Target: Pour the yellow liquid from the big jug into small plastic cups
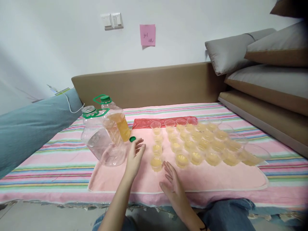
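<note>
My left hand hovers over the pink mat, fingers apart and holding nothing, beside a loose green cap. My right hand is open too, its fingertips close to the nearest clear plastic cup of a single column; whether they touch it I cannot tell. That cup holds yellow liquid. Further right, several rows of similar cups hold the same liquid. On the left stands an uncapped clear jug with a green handle. Behind it, a green-capped jug contains amber liquid.
A red plastic sheet or bag lies behind the cups on the striped cloth. Grey and brown cushions are stacked at the right. A blue-covered armrest with a white cable is at the left, a brown backrest behind.
</note>
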Demonstrator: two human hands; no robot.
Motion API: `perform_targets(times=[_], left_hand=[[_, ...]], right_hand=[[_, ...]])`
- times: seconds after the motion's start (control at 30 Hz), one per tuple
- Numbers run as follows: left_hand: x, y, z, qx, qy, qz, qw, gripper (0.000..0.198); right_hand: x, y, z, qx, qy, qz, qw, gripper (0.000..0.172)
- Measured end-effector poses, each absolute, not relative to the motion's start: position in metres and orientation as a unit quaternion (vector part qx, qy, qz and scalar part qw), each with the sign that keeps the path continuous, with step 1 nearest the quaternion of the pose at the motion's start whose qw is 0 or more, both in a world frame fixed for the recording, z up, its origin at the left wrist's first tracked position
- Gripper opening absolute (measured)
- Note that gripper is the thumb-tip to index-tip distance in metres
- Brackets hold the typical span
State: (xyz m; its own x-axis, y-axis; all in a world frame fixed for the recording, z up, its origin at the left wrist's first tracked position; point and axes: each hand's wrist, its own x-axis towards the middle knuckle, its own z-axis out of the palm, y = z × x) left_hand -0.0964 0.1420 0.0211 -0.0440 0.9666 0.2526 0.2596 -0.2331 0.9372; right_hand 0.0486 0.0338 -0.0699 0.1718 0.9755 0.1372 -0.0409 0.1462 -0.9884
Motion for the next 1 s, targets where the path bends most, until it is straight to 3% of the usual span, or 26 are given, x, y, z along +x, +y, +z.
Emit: perform_targets(times=[0.3, 0.47, 1.0], left_hand=[[-0.072, 0.252, 0.056, 0.655, 0.584, 0.318, 0.359, 0.014], [-0.073, 0.274, 0.044, 0.639, 0.624, 0.226, 0.388, 0.026], [-0.072, 0.264, 0.026, 0.691, 0.589, 0.228, 0.352, 0.029]], right_hand=[[0.038, 0.034, -0.083, -0.506, -0.452, 0.411, 0.609, 0.066], [0.037, 0.035, -0.097, -0.504, -0.438, 0.43, 0.608, 0.069], [0.039, 0.029, -0.101, -0.522, -0.438, 0.423, 0.597, 0.069]])
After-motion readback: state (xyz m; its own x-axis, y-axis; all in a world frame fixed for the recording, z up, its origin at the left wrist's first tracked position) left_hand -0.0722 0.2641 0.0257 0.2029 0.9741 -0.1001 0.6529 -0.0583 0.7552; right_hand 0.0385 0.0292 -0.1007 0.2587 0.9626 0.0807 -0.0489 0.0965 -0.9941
